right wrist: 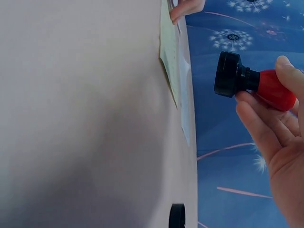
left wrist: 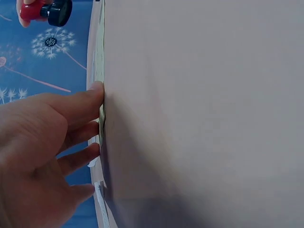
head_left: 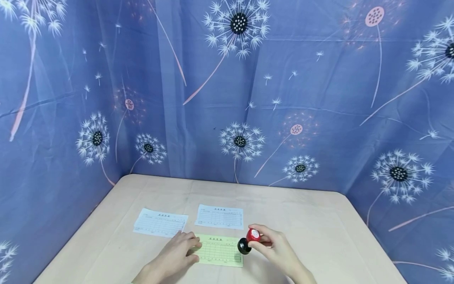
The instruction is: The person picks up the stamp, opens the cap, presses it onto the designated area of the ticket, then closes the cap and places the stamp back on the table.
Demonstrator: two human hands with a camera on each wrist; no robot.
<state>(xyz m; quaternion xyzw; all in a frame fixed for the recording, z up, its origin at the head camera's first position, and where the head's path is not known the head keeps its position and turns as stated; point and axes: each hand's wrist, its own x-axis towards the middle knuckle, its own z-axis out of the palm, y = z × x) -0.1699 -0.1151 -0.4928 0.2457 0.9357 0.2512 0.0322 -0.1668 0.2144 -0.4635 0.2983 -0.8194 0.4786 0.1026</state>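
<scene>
My right hand (head_left: 278, 248) holds a hand stamp (head_left: 253, 235) by its red handle, thumb and fingers around it. The stamp's round black base (right wrist: 228, 74) points toward the table and is raised above it in the right wrist view. In the head view the base overlaps the right edge of a yellow-green printed slip (head_left: 216, 250). A small dark mark shows on that slip just below the base. My left hand (head_left: 173, 254) rests its fingertips on the slip's left edge, fingers relaxed. The left wrist view shows the left fingertips (left wrist: 97, 88) at the paper, low over the table.
Two pale blue printed slips lie beyond the yellow-green one: a left slip (head_left: 161, 223), tilted, and a right slip (head_left: 220, 216). They lie on the beige tabletop (head_left: 319, 221). A blue curtain (head_left: 198, 138) with dandelion prints stands behind and along both sides.
</scene>
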